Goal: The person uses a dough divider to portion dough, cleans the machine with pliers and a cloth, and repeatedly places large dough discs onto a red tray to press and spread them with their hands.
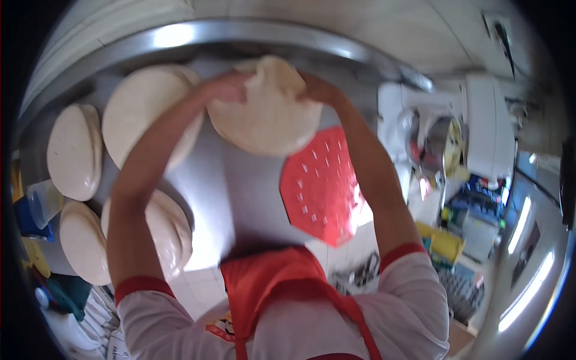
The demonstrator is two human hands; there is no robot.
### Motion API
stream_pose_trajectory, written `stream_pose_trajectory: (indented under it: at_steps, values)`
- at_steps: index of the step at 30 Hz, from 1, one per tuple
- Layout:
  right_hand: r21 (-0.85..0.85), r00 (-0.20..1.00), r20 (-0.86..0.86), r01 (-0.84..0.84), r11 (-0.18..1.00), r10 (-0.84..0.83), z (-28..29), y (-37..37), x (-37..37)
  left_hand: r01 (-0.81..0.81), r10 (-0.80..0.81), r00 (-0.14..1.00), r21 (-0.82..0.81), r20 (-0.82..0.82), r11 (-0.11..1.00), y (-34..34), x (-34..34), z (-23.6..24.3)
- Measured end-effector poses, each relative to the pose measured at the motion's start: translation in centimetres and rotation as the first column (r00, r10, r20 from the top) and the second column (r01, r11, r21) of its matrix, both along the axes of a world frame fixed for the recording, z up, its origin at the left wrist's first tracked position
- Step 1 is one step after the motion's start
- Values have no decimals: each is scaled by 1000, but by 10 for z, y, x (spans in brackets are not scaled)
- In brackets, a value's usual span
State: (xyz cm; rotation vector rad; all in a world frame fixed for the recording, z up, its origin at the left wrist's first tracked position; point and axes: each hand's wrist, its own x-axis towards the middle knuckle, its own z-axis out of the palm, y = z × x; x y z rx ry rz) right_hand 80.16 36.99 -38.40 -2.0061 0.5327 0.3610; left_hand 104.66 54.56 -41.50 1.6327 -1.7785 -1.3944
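Both my hands are at the far side of the steel table, on a pale round slab of dough (267,123). My left hand (231,89) grips the slab's left edge and my right hand (317,91) its right edge. Between them the far part of the dough is raised and folded. Motion blurs the fingers a little, and some fingertips are hidden by the dough. Just below the slab, toward my right forearm, lies a red perforated sheet (321,189). The slab's lower right edge overlaps it or hangs over it; I cannot tell which.
On the left are several more dough slabs, such as a large one (141,111), some stacked or folded. A translucent plastic tub (45,203) stands at the left edge. To the right is a white stand mixer (489,126). A raised metal rim (258,37) runs behind the table.
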Motion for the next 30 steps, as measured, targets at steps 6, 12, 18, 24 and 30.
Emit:
stream_pose_trajectory:
  at_steps: [6, 12, 18, 24, 30]
  values:
    - [342, 933, 38, 324, 882, -358, 141, 84, -108, -150, 86, 940, -174, -330, 973, 81, -111, 133]
    - [581, 856, 261, 231, 781, -447, 267, 105, -251, -94, -43, 670, -142, -741, 985, 117, -187, 242]
    - [524, 682, -27, 633, 570, -731, 156, 90, -350, -7, 143, 562, 168, -815, 986, 71, -280, 151]
    - [-695, 745, -133, 399, 598, -653, -59, 157, -372, -338, 436, 811, 295, -390, 893, 24, -350, -66]
    - [-656, 956, -17, 210, 725, -293, -64, 177, -387, -567, 560, 821, 47, 115, 822, 31, -388, -70]
